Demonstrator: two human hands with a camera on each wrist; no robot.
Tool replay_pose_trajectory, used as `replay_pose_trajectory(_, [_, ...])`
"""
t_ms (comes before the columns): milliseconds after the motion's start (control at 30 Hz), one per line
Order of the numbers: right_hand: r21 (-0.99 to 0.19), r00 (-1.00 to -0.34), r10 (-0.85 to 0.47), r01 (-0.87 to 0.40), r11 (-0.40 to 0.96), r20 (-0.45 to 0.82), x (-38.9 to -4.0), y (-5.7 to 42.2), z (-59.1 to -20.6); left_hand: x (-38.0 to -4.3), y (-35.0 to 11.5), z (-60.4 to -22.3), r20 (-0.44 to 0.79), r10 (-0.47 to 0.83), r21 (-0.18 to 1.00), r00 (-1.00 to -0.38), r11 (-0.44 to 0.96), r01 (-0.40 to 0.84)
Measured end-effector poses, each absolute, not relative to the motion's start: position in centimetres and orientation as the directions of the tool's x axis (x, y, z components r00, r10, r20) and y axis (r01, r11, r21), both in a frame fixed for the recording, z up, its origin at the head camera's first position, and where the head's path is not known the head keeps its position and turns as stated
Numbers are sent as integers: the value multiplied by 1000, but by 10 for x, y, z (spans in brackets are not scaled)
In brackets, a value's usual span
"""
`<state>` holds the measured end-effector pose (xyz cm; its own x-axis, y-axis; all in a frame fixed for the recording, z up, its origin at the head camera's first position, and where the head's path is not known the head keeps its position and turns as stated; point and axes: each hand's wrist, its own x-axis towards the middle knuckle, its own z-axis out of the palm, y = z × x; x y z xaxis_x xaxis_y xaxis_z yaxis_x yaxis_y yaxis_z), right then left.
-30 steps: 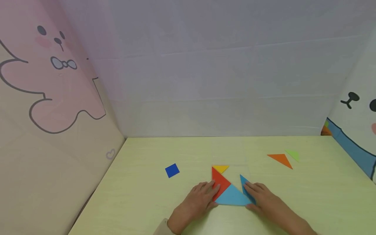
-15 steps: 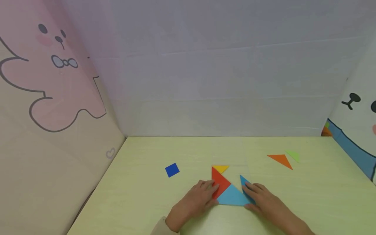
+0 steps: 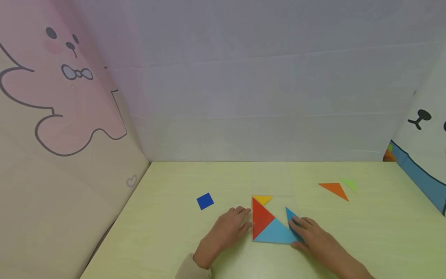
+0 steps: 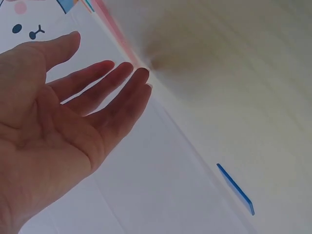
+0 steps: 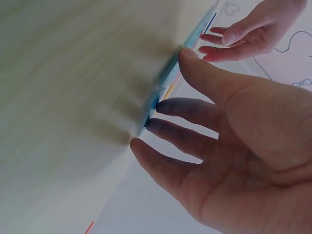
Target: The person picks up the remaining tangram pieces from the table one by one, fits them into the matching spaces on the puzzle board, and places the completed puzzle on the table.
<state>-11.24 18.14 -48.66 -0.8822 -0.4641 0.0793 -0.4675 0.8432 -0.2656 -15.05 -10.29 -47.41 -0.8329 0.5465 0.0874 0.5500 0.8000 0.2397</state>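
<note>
Flat tangram pieces lie on the table. In the head view, a red triangle and a light blue triangle lie edge to edge, with a small yellow triangle at the red one's far edge. My left hand is just left of the red triangle, holding nothing, its fingers spread and relaxed in the left wrist view. The fingertips of my right hand press on a darker blue tangram piece, partly hidden under them. The right thumb rests at the light blue triangle's right corner.
A dark blue square lies left of the joined pieces. An orange triangle and a light green triangle lie at the back right. A white sheet hangs behind the table, and printed cloth stands on both sides.
My left hand has lifted its fingers off the red triangle and drawn back to the left, uncovering it. The right hand stays on the darker blue piece.
</note>
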Motion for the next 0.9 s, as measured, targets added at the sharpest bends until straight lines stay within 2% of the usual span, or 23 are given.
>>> replay_pose_trajectory(300, [-295,-882,-468,-464,836,61,-113,180,-487,-158,-110,-471,199,479,222,-855,827,516])
replay_pose_trajectory(567, [-290,-868,-486,-494,819,104,-113,183,-489,-164,-112,-474,211,363,269,-907,871,411])
replay_pose_trajectory(900, [-300,-863,-492,-502,811,114,-113,183,-489,-170,-127,-474,338,255,307,-906,880,363])
